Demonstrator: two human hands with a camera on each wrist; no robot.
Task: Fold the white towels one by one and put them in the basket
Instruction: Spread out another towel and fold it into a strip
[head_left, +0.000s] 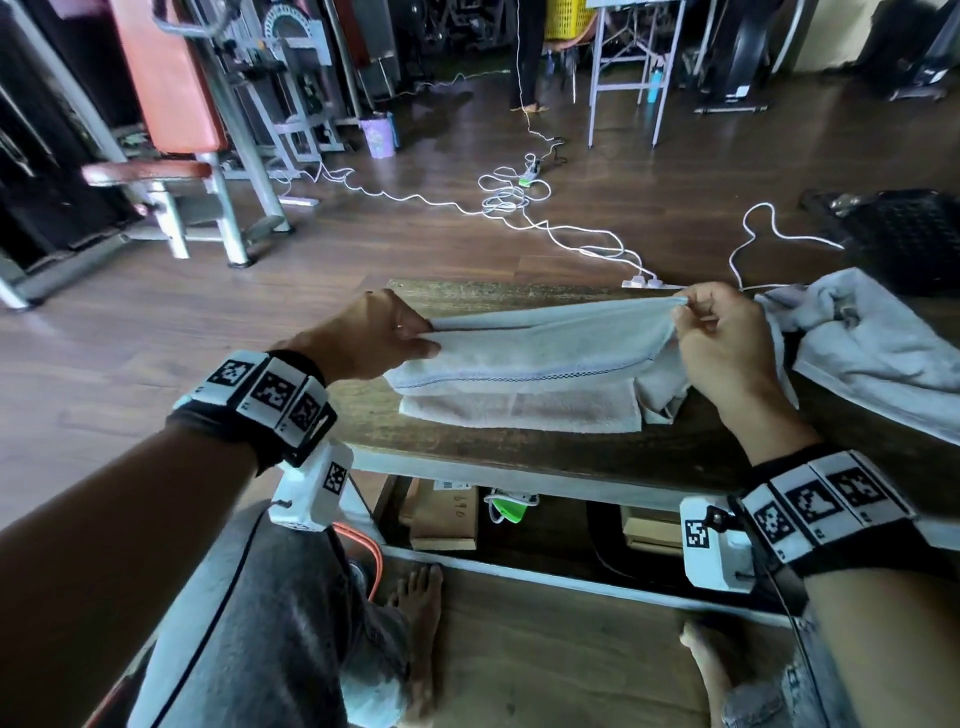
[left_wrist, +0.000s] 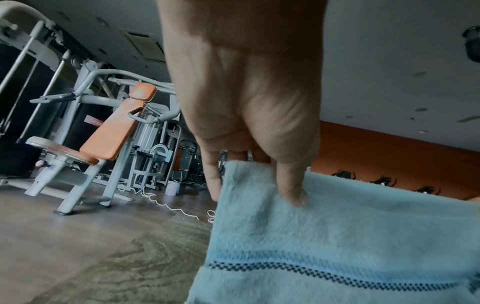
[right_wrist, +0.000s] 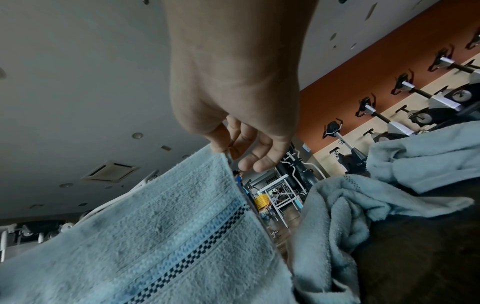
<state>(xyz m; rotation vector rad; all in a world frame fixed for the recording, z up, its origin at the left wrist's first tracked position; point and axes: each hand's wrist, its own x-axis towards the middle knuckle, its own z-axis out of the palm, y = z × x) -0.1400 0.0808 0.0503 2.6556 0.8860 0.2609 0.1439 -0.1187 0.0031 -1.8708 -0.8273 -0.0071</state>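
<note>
A white towel (head_left: 545, 348) with a dark checked stripe is stretched between my hands above the wooden table (head_left: 519, 447). My left hand (head_left: 384, 332) pinches its left corner; in the left wrist view the thumb presses on the towel (left_wrist: 337, 236) with fingers behind it. My right hand (head_left: 711, 332) pinches the right corner, seen with thumb and forefinger on the towel edge (right_wrist: 182, 216) in the right wrist view. The towel's lower part lies doubled on the table. A black basket (head_left: 904, 234) stands on the floor at far right.
More crumpled white towels (head_left: 878, 343) lie on the table's right side. White cables (head_left: 519, 202) and power strips trail over the wooden floor beyond the table. Gym machines (head_left: 197, 130) stand at left. Boxes sit on the shelf under the table.
</note>
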